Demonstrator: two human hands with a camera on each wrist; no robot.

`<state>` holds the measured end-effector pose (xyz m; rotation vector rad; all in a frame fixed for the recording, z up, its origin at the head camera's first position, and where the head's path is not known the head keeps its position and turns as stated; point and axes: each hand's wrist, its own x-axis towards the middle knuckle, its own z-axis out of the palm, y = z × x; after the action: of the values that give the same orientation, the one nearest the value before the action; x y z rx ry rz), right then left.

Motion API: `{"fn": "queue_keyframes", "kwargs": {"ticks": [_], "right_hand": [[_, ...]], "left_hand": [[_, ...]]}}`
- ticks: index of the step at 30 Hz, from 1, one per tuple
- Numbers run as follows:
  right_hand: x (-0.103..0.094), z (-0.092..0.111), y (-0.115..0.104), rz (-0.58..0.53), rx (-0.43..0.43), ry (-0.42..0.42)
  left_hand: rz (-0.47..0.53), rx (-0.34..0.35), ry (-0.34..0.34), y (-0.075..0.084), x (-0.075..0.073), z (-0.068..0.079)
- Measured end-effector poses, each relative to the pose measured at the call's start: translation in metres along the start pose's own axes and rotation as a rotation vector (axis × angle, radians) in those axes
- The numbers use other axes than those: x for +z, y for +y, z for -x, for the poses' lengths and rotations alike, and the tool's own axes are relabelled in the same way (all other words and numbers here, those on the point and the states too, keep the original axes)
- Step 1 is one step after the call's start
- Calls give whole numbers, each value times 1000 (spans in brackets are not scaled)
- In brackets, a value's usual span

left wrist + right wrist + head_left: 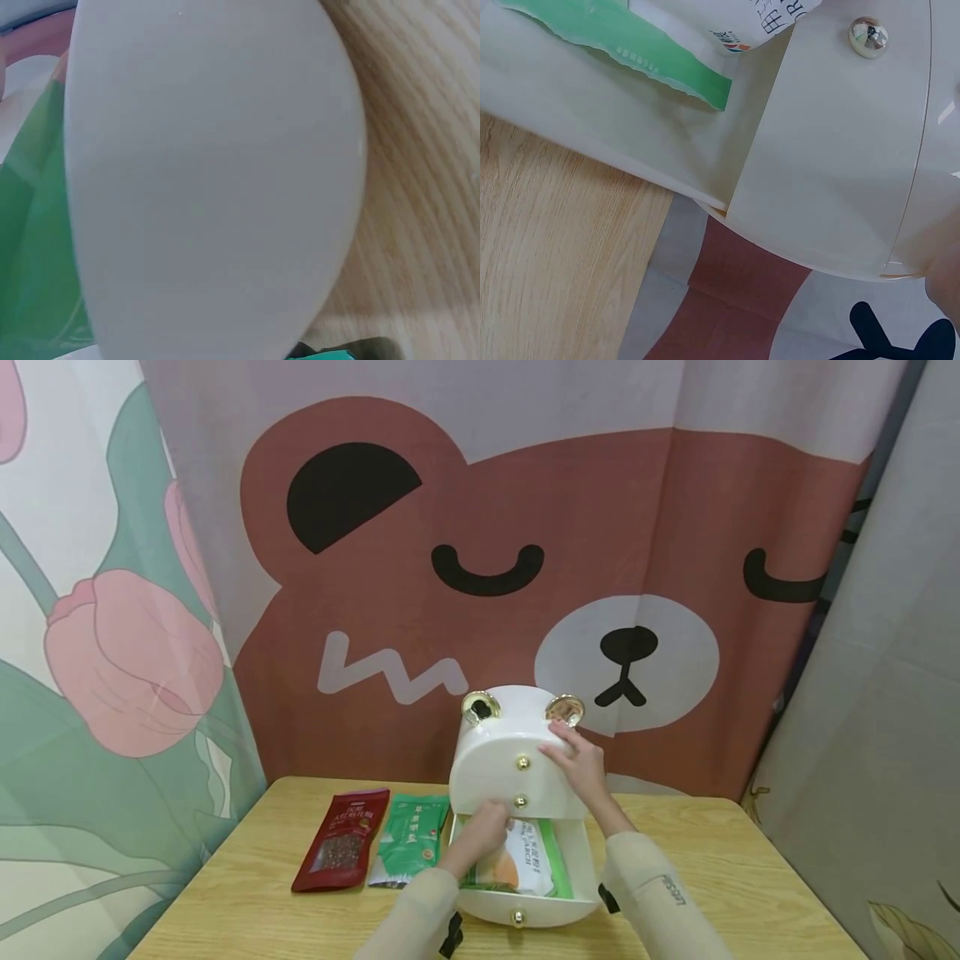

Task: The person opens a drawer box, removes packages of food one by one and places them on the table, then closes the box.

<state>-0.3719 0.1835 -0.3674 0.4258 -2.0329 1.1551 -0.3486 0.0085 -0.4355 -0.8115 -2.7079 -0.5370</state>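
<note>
A white drawer box [480, 768] with gold ear-like trims and gold knobs stands on the table, its bottom drawer [581, 860] pulled out. In that drawer lies a green and white starch packet [534, 860], also seen in the right wrist view [682, 34]. My left hand [483, 833] is over the packet's upper left part, fingers bent; whether they pinch it is hidden. My right hand [583, 768] rests on the box's upper right edge, below the right ear, with its fingers extended. The drawer's white front [217, 180] fills much of the left wrist view.
Left of the box, a dark red packet [343, 839] and a green packet [411, 839] lie side by side on the wooden table [675, 877]. Behind the table hangs a curtain [585, 527] with a bear print.
</note>
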Motion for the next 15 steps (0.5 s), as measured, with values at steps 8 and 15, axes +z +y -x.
{"fn": "queue_keyframes", "kwargs": {"ticks": [8, 15], "right_hand": [[0, -1, 1, -10, -6, 4], [0, 0, 1, -15, -3, -6]], "left_hand": [[51, 2, 0, 1, -6, -3], [25, 39, 51, 3, -11, -4]]}}
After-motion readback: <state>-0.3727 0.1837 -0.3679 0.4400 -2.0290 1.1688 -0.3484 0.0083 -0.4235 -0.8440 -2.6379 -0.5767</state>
